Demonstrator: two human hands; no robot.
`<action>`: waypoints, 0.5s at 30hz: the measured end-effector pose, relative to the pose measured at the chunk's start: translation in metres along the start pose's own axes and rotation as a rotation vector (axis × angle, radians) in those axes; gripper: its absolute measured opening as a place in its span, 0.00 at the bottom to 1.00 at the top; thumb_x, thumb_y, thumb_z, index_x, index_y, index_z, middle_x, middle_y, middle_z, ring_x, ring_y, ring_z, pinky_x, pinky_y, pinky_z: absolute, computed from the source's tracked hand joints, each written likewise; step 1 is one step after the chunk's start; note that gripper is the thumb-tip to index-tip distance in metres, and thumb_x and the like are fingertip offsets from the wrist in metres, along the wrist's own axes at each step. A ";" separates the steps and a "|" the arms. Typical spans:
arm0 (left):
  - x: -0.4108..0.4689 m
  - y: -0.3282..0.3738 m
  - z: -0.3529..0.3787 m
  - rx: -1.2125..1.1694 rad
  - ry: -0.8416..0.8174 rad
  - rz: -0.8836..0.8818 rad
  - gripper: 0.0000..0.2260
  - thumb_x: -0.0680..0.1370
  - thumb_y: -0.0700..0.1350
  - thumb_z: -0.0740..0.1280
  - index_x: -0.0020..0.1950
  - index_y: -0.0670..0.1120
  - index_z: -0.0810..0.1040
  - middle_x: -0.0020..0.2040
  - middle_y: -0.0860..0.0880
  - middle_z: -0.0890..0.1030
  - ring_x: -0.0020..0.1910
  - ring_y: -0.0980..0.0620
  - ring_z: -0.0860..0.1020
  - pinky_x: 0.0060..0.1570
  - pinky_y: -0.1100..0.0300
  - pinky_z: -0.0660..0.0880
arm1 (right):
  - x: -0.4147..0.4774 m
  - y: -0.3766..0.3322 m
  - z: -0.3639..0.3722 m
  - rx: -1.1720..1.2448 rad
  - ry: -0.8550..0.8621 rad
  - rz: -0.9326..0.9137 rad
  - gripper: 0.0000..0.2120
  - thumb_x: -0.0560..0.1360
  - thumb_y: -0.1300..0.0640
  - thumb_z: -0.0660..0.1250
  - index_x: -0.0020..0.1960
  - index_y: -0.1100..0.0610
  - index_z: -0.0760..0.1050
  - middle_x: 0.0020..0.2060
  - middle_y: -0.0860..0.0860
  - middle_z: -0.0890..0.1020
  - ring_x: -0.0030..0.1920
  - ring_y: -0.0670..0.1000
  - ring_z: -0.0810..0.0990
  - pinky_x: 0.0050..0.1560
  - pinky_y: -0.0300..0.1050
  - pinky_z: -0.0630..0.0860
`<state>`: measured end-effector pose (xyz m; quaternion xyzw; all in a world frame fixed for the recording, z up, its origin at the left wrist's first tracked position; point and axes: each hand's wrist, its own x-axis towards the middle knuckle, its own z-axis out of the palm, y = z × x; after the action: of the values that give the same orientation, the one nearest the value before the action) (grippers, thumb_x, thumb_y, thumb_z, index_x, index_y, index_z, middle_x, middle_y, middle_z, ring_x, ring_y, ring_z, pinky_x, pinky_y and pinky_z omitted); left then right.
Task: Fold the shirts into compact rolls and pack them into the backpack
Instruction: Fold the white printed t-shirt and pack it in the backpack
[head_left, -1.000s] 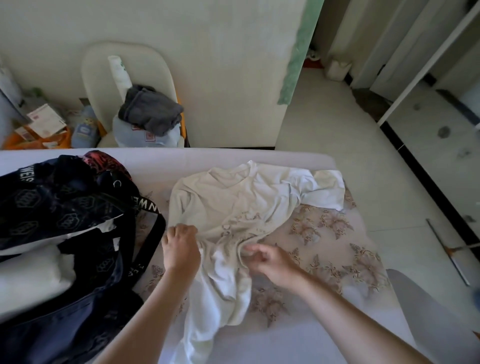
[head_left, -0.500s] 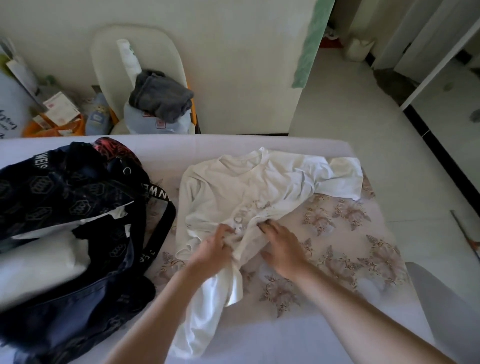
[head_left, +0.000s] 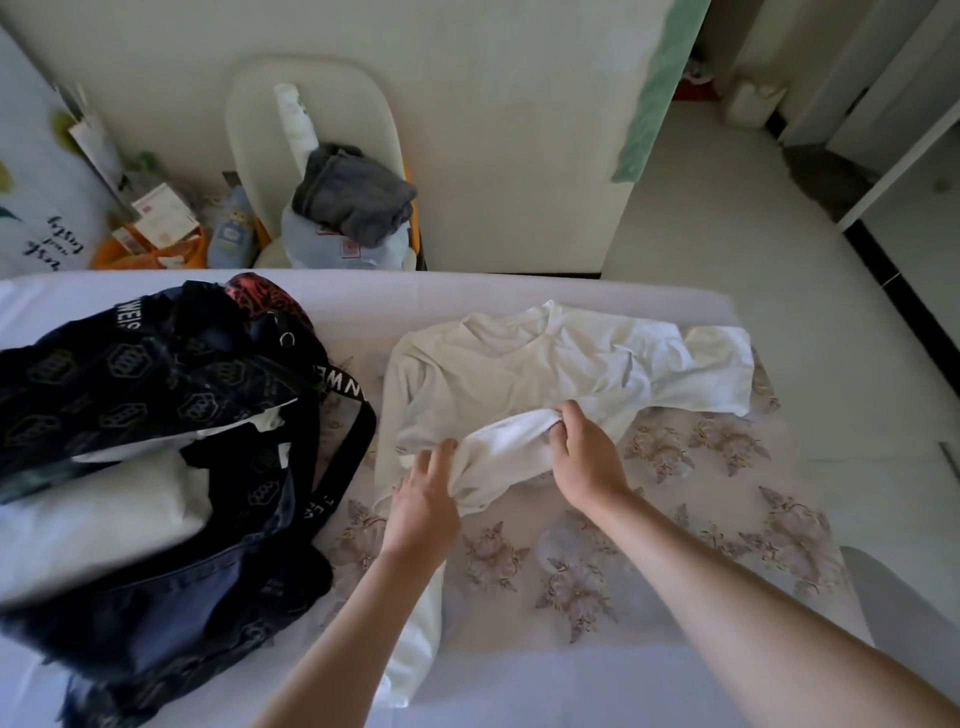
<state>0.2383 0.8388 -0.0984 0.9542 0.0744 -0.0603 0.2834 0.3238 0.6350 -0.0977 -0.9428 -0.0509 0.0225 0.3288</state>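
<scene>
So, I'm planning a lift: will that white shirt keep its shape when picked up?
Probably not: the white shirt bunches into soft folds where the right hand grips it, so likely floppy. Thin, wrinkled cloth suggests it's light.

I am counting one white long-sleeved fabric shirt (head_left: 519, 374), one dark navy patterned fabric backpack (head_left: 156, 395), one white rolled cloth bundle (head_left: 93, 514), two bare hands, left hand (head_left: 423, 499) and right hand (head_left: 587, 457), one crumpled grey garment (head_left: 353, 197), one cream rounded chair (head_left: 322, 93).
</scene>
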 end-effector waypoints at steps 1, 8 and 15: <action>0.003 0.002 -0.006 0.060 0.048 0.054 0.28 0.69 0.31 0.60 0.67 0.49 0.70 0.56 0.48 0.75 0.52 0.43 0.76 0.53 0.49 0.72 | -0.003 0.000 -0.011 -0.013 0.021 -0.046 0.04 0.79 0.56 0.60 0.51 0.55 0.71 0.36 0.50 0.80 0.36 0.52 0.78 0.32 0.46 0.72; 0.001 0.055 -0.051 -0.080 -0.438 0.137 0.18 0.74 0.40 0.59 0.60 0.57 0.77 0.44 0.55 0.79 0.39 0.56 0.78 0.34 0.64 0.70 | -0.045 0.033 -0.082 -0.363 0.098 -0.297 0.10 0.61 0.67 0.68 0.36 0.53 0.76 0.36 0.45 0.74 0.35 0.48 0.71 0.35 0.42 0.69; -0.060 0.083 0.004 -0.352 -1.040 0.076 0.17 0.74 0.47 0.68 0.62 0.57 0.79 0.54 0.55 0.83 0.52 0.54 0.82 0.56 0.56 0.79 | -0.135 0.080 -0.111 -0.997 -0.557 0.262 0.17 0.76 0.60 0.61 0.61 0.50 0.79 0.64 0.52 0.76 0.70 0.58 0.68 0.70 0.54 0.64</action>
<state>0.1936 0.7613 -0.0478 0.7389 -0.1008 -0.5003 0.4399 0.2048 0.4891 -0.0595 -0.9406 -0.0229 0.2833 -0.1859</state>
